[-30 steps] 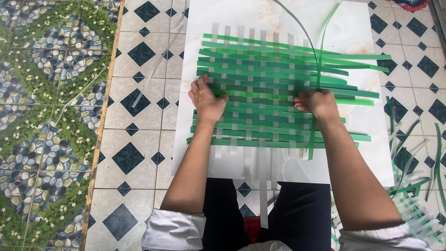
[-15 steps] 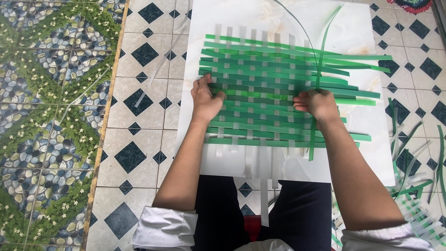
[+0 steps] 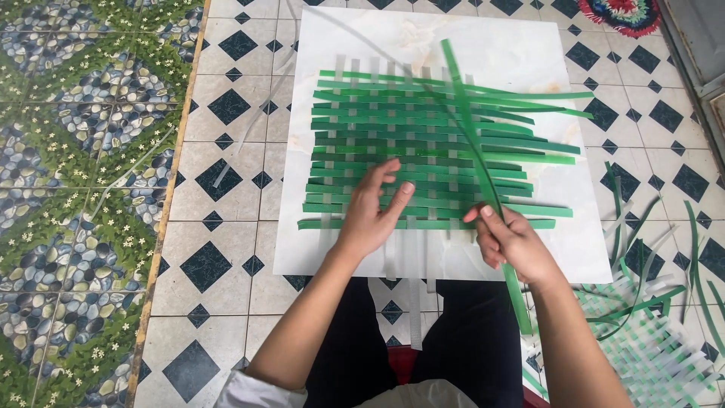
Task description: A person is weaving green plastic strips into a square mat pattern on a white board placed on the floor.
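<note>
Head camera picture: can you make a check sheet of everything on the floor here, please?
Surface: white board lying flat on a black-and-white tiled floor.
Job's things: woven mat of green and pale strips on the board; one long green strip runs slanted across the mat.
Clutter: loose green and pale strips heaped on the floor at the right.
Hands: left hand rests with fingers spread on the mat's near edge; right hand pinches the long green strip.
Cables: nothing seen.
Surroundings: pebble-and-leaf patterned floor at the left, colourful round rug at the top right, the person's dark trousers below.
</note>
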